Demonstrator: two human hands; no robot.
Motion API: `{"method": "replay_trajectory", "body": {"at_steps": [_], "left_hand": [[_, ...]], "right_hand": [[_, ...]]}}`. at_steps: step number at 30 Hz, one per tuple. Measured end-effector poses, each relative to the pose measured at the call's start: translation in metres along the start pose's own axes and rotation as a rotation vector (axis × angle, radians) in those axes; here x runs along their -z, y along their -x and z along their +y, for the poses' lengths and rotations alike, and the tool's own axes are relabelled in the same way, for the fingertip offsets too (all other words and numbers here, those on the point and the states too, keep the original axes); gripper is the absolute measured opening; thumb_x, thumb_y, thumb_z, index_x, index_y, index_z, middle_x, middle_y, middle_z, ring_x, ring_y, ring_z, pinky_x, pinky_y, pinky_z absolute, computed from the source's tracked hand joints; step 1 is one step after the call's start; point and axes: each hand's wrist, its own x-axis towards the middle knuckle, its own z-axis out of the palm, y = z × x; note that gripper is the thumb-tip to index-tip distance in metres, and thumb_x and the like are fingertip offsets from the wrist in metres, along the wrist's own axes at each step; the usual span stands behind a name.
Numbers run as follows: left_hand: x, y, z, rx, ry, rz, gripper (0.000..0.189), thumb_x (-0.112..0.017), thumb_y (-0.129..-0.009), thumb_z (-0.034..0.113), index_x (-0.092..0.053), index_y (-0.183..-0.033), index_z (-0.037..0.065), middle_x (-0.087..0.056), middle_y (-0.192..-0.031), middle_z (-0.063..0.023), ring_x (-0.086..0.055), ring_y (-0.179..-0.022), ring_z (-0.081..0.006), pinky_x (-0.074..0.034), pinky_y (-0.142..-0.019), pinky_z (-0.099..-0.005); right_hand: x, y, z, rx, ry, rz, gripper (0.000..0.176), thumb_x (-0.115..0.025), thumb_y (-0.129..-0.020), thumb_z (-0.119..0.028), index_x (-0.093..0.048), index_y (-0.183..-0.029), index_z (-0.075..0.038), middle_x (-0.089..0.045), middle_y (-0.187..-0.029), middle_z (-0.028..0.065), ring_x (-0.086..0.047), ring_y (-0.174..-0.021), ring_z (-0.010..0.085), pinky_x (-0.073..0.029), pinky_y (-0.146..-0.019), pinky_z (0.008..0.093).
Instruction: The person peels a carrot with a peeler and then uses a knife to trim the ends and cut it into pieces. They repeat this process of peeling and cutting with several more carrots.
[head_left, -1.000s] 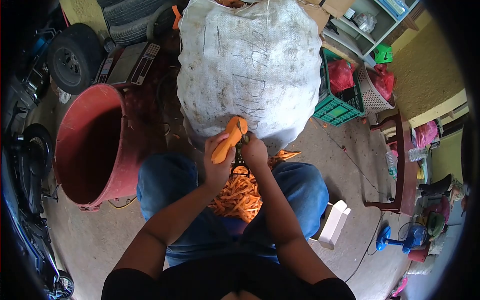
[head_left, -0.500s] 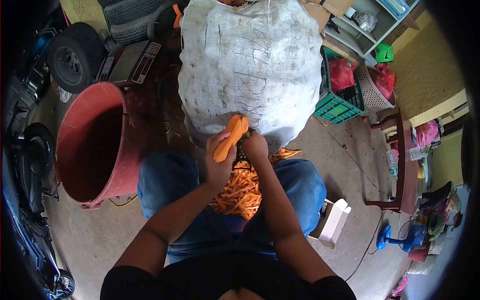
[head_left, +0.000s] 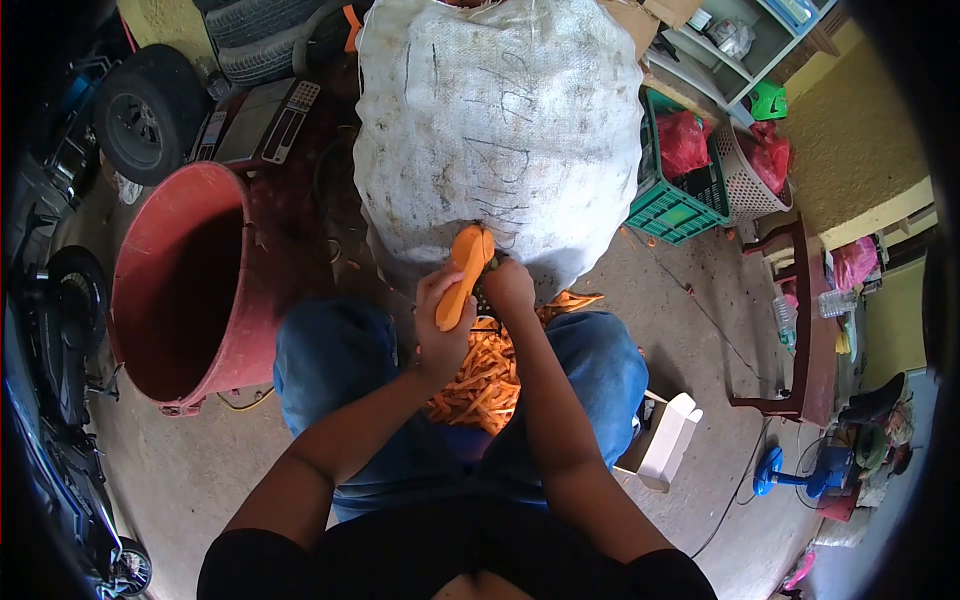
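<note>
My left hand (head_left: 440,320) is wrapped round a long orange piece of peeled root vegetable (head_left: 460,280) that looks like sweet potato, held at a slant in front of the sack. My right hand (head_left: 508,288) is closed just beside it, back of the hand up. What its fingers grip is hidden; something small and dark shows by them. Below both hands, between my knees, lies a heap of orange cut sticks (head_left: 478,385). A dark surface with holes shows partly between the hands and the heap. More orange pieces (head_left: 572,302) lie by my right knee.
A big white woven sack (head_left: 500,130) stands directly ahead. To the left are a red tub (head_left: 190,290), a scale (head_left: 265,125) and a tyre (head_left: 150,115). A green crate (head_left: 680,205) and an open white box (head_left: 665,440) are on the right.
The orange piece and my left hand have shifted slightly, the piece's lower end moving a little right and down. My right hand stays closed in nearly the same place.
</note>
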Motion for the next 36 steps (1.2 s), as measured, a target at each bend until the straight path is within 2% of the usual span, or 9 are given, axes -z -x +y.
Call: {"method": "replay_trajectory", "body": {"at_steps": [4,7,9,14,17,24,27,32,36], "left_hand": [[0.003,-0.010,0.001,-0.045,-0.068,-0.008,0.022,-0.052,-0.073,-0.004,-0.050,-0.094,0.001,-0.046,-0.103,-0.0091,-0.045,-0.097,-0.0169,-0.037,-0.082,-0.0255],[0.025,-0.036,-0.012,0.105,0.101,0.035,0.016,-0.053,-0.074,0.000,-0.052,-0.090,0.001,-0.050,-0.095,-0.0082,-0.050,-0.088,-0.0160,-0.039,-0.080,-0.0265],[0.041,-0.052,-0.024,0.497,0.293,0.200,0.010,-0.051,-0.078,0.005,-0.053,-0.086,-0.001,-0.055,-0.087,-0.0066,-0.051,-0.081,-0.0134,-0.040,-0.075,-0.0251],[0.040,-0.047,-0.034,0.379,0.347,0.133,0.012,-0.048,-0.081,0.010,-0.052,-0.082,-0.002,-0.056,-0.083,-0.0089,-0.053,-0.079,-0.0148,-0.042,-0.071,-0.0260],[0.042,-0.053,-0.043,0.698,0.761,0.300,0.019,-0.047,-0.083,0.020,-0.046,-0.077,0.002,-0.050,-0.074,-0.0067,-0.055,-0.077,-0.0202,-0.045,-0.071,-0.0322],[0.050,-0.062,-0.056,1.107,0.924,0.475,0.040,-0.035,-0.085,0.041,-0.046,-0.087,0.003,-0.051,-0.077,-0.0091,-0.053,-0.081,-0.0239,-0.043,-0.077,-0.0407],[0.045,-0.058,-0.035,1.202,0.926,0.330,0.041,-0.032,-0.086,0.042,-0.044,-0.095,0.004,-0.051,-0.082,-0.0093,-0.052,-0.082,-0.0244,-0.042,-0.079,-0.0422],[0.049,-0.045,-0.059,1.208,1.240,-0.264,0.039,-0.030,-0.086,0.039,-0.041,-0.105,0.005,-0.049,-0.098,-0.0106,-0.050,-0.088,-0.0243,-0.041,-0.078,-0.0405],[0.018,-0.045,-0.056,1.153,0.835,-0.226,0.039,-0.030,-0.086,0.038,-0.043,-0.104,0.006,-0.048,-0.101,-0.0107,-0.049,-0.090,-0.0244,-0.041,-0.077,-0.0393]], "right_hand": [[0.003,0.001,-0.003,-0.018,0.007,-0.009,0.027,-0.044,-0.070,-0.017,-0.057,-0.086,0.001,-0.057,-0.091,0.0202,-0.054,-0.086,0.0339,-0.043,-0.075,0.0390],[-0.002,0.002,-0.004,-0.047,0.004,0.019,0.027,-0.045,-0.069,-0.017,-0.057,-0.085,0.000,-0.057,-0.089,0.0210,-0.054,-0.086,0.0344,-0.043,-0.076,0.0394],[0.001,0.005,-0.003,-0.038,-0.042,0.011,0.027,-0.045,-0.069,-0.017,-0.057,-0.086,0.000,-0.057,-0.090,0.0208,-0.054,-0.087,0.0348,-0.043,-0.076,0.0398],[-0.014,-0.001,0.006,0.045,-0.120,0.126,0.026,-0.044,-0.071,-0.019,-0.057,-0.087,-0.002,-0.058,-0.087,0.0197,-0.054,-0.085,0.0355,-0.043,-0.074,0.0407],[-0.016,-0.005,0.017,0.090,-0.090,0.062,0.028,-0.044,-0.072,-0.021,-0.056,-0.090,-0.003,-0.058,-0.086,0.0186,-0.054,-0.084,0.0352,-0.043,-0.074,0.0413],[0.023,0.025,0.019,0.460,-0.341,-0.310,0.025,-0.052,-0.079,-0.020,-0.051,-0.093,0.002,-0.057,-0.082,0.0087,-0.051,-0.079,0.0159,-0.039,-0.071,0.0278],[0.038,0.033,0.030,0.424,-0.660,-0.661,0.024,-0.050,-0.081,-0.017,-0.053,-0.096,0.002,-0.057,-0.085,0.0032,-0.047,-0.080,0.0093,-0.038,-0.072,0.0253],[0.060,0.043,0.040,0.449,-0.596,-0.679,0.025,-0.051,-0.081,-0.017,-0.054,-0.097,0.002,-0.057,-0.086,0.0024,-0.048,-0.078,0.0091,-0.038,-0.072,0.0242],[0.069,0.056,0.021,0.417,-0.517,-0.624,0.025,-0.051,-0.080,-0.018,-0.054,-0.096,0.001,-0.058,-0.083,0.0049,-0.049,-0.078,0.0101,-0.039,-0.072,0.0263]]}}
